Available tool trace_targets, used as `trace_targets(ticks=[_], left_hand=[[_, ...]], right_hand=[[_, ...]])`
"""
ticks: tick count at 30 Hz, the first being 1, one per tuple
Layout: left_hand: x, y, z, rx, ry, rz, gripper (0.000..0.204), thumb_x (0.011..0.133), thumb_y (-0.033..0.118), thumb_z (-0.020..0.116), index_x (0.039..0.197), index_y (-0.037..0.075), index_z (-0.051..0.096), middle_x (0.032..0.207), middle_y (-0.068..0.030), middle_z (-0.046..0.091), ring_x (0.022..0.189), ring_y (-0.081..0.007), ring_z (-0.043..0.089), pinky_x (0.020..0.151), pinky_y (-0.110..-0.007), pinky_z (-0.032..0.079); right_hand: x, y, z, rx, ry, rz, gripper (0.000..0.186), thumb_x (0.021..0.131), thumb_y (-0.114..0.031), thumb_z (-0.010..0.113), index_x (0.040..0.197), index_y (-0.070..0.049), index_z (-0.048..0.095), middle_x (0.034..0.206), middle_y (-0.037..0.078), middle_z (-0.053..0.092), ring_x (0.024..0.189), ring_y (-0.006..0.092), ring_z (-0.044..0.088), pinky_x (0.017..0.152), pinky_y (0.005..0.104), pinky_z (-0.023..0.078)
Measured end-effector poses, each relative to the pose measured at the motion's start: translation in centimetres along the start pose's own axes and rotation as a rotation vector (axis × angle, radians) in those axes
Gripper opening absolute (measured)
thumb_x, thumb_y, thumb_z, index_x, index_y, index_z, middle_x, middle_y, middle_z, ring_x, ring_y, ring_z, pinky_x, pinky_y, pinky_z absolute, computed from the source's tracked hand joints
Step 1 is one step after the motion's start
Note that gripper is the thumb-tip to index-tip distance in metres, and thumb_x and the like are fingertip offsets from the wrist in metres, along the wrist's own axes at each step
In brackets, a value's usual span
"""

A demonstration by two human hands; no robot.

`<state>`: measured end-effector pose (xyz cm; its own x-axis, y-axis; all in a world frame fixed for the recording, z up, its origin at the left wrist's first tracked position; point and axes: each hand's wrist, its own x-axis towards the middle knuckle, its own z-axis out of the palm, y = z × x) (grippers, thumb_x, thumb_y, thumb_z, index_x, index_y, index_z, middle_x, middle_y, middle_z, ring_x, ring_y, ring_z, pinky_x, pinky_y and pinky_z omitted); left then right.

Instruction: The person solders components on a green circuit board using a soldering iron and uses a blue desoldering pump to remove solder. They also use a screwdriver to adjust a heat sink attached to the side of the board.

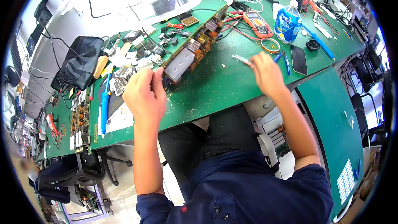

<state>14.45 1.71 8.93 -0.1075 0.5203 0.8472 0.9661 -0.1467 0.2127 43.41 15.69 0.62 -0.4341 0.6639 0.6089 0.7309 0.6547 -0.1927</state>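
A long circuit board point(198, 43) with a grey metal block and several orange-brown parts stands tilted on edge over the green bench, running from near left to far right. My left hand point(145, 93) grips its near end between thumb and curled fingers. To the right, apart from the board, my right hand point(267, 72) pinches a small, thin, whitish item point(241, 59) that points left; its exact kind is too small to tell. Just right of that hand lie blue-handled pliers point(287, 63) and a black phone point(299, 60).
Behind are an orange multimeter point(257, 24) with leads, a roll of tape point(270, 45) and a blue bottle point(288, 23). Blue soldering irons lie at right point(318, 41) and left point(105, 105). Loose components point(143, 43) crowd the left, beside a black bag point(78, 60) and another board point(80, 120).
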Motion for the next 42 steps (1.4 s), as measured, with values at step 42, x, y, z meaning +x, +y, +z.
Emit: trace_targets(ticks=[42], left_hand=[[-5.0, 1.6, 0.3, 0.053, -0.021, 0.110, 0.018, 0.078, 0.006, 0.075, 0.076, 0.000, 0.058, 0.058, -0.0072, 0.043, 0.050, -0.0225, 0.040, 0.046, -0.034, 0.029]], right_hand=[[4.9, 6.5, 4.4, 0.486, -0.133, 0.227, 0.021, 0.094, -0.018, 0.053, 0.099, 0.002, 0.058, 0.078, 0.017, 0.067, 0.075, 0.0318, 0.066, 0.072, 0.0398, 0.049]])
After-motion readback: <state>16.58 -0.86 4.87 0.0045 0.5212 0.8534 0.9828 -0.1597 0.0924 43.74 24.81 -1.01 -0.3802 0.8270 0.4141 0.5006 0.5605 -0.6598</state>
